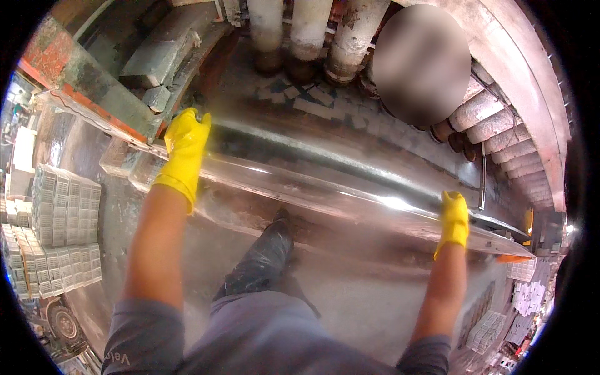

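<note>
A long, shiny metal panel (300, 189) runs across in front of me, sloping down from left to right. Its upper edge is bright with reflections. My left hand (186, 140), in a yellow rubber glove, is closed over the panel's edge near its left end. Farther right, my right hand (454, 217), gloved the same way, has its fingers wrapped over the same edge. Behind the panel lies a dark, wet-looking bed with several broken light pieces (315, 103) scattered on it.
Thick pale cylinders (291, 31) stand in a row behind the bed, with more (494, 119) at right. A grey metal block (164, 47) and orange-edged frame (87, 84) sit at far left. Stacked white plastic crates (65, 206) stand left, a wheel (64, 322) below. Crates (486, 331) lie lower right.
</note>
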Demonstrator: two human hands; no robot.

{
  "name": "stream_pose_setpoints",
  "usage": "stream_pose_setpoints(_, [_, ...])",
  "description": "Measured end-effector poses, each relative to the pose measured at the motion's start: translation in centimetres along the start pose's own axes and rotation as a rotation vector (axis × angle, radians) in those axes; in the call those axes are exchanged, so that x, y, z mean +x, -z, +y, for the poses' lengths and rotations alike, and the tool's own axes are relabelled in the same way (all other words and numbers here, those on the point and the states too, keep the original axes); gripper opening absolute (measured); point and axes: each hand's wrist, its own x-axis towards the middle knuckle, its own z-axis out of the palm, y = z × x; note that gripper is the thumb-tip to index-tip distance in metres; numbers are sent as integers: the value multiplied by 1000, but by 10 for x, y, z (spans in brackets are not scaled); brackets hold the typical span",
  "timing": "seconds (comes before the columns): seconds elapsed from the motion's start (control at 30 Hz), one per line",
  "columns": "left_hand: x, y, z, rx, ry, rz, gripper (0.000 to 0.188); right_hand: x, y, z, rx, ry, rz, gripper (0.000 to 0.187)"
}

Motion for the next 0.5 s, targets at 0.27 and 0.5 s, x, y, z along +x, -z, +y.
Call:
stream_pose_setpoints(0.27, [29, -2, 10, -1, 78, -84, 52, 15, 5, -29, 10, -2, -20, 44])
stream_pose_setpoints(0.5, [49, 2, 25, 10, 105, -161, 55, 31, 7, -48, -31, 41, -11, 46])
